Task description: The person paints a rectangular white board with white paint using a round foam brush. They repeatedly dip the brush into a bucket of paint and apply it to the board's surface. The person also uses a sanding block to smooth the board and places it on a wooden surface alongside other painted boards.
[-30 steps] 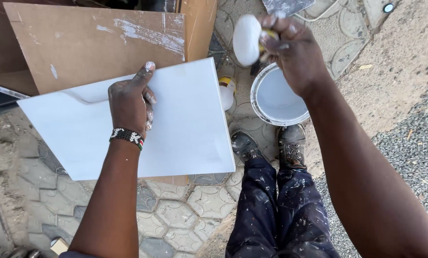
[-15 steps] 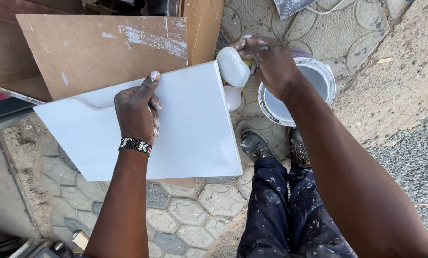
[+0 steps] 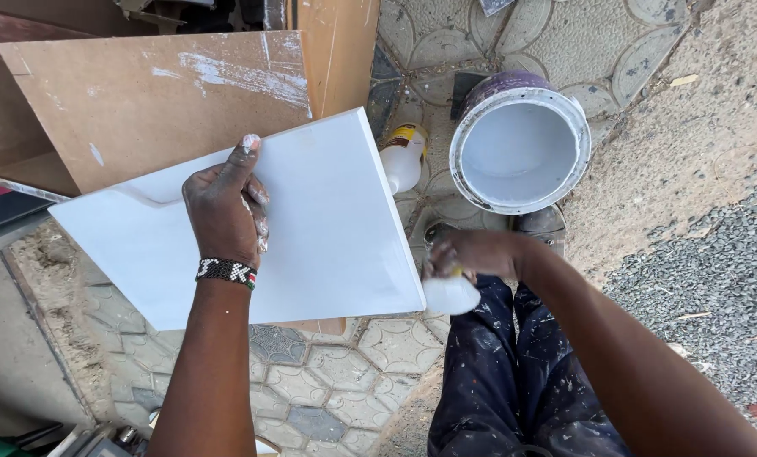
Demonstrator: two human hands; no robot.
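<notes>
My left hand (image 3: 224,207) lies flat on a white painted board (image 3: 328,220), fingers spread and smeared with white paint, a beaded band at the wrist. My right hand (image 3: 471,254) grips a small white paint roller (image 3: 451,296) at the board's lower right corner. The roller touches the board's right edge. An open bucket of white paint (image 3: 521,152) stands beyond the roller, past the board's right side.
A brown board (image 3: 142,101) with white smears lies under and behind the white one. A white bottle with a yellow label (image 3: 404,156) stands by the bucket. Patterned paving (image 3: 328,381), gravel (image 3: 700,279) at right, and my paint-spattered trousers (image 3: 514,381) below.
My right hand has brought the roller down from above the bucket, along the board's right edge, to its lower right corner. The left hand stays on the board.
</notes>
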